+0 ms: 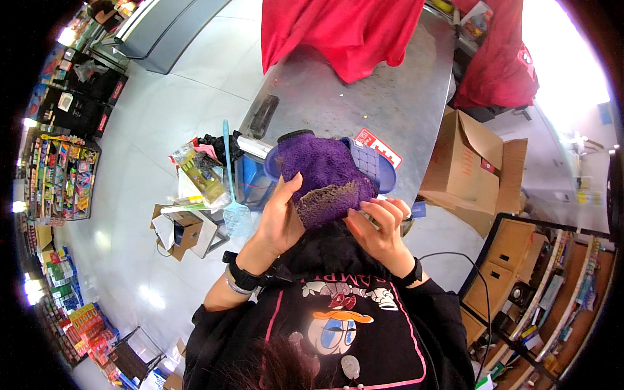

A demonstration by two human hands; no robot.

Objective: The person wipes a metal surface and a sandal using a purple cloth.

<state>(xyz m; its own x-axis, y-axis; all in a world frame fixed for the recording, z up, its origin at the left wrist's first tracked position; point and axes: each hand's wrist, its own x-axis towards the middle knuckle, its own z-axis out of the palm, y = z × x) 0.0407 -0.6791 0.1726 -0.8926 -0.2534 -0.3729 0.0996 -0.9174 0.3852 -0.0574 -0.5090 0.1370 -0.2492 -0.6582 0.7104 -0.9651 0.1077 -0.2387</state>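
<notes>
A purple fuzzy cloth piece, with a dark band at its upper left and a worn grey-brown patch near its lower edge, is held up between both hands. My left hand grips its left side, thumb on the facing surface. At the lower right edge, my right hand pinches it with thumb and fingers. Behind the cloth, a blue slipper with a grid-patterned strap lies on the grey metal tabletop. More blue shows at the cloth's left, mostly hidden. Beside the slipper is a red-and-white card.
Red cloth drapes over the table's far end. An open cardboard box stands at the right, near shelves. On the left are a light-blue fly swatter, packaged items and a small cardboard box.
</notes>
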